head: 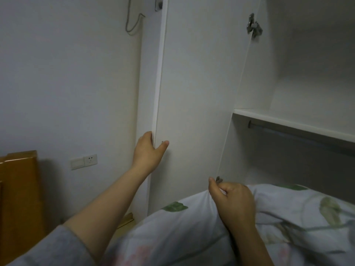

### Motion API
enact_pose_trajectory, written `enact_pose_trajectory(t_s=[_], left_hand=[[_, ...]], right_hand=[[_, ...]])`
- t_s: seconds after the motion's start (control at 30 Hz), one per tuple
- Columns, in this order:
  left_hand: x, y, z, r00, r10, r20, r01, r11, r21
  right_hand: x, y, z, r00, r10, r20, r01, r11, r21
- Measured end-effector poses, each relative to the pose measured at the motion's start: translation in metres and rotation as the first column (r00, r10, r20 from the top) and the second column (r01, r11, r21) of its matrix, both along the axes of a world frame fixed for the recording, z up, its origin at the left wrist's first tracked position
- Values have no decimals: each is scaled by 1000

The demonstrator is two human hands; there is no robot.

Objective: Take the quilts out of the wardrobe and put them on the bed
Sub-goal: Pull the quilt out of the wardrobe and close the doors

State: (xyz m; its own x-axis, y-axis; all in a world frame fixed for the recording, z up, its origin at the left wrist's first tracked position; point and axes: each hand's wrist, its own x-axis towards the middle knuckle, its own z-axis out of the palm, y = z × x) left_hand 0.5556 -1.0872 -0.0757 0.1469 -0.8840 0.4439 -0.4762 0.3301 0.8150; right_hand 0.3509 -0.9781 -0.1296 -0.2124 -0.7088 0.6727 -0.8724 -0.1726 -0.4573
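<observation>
At the open wardrobe door (194,96), the left hand (148,150) is gripping its edge, while the right hand (233,203) is pinching the floral quilt (192,233) bunched near, lower right

We note a pale lilac-white quilt (192,231) printed with green leaves, grey-green stems and faint pink blooms. Wardrobe door (196,93) and shelf (288,120): plain white. Rail (288,132): dark grey. Headboard (19,189): orange-brown wood. Sleeve (48,250): grey. Wall socket (90,160): white.
</observation>
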Motion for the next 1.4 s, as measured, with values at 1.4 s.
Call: enact_pose_trajectory(t_s=[1.4], left_hand=[[-208,91,-13,730,-636,251,682,701,-209]], right_hand=[[-135,110,-16,870,-493,-21,493,870,-33]])
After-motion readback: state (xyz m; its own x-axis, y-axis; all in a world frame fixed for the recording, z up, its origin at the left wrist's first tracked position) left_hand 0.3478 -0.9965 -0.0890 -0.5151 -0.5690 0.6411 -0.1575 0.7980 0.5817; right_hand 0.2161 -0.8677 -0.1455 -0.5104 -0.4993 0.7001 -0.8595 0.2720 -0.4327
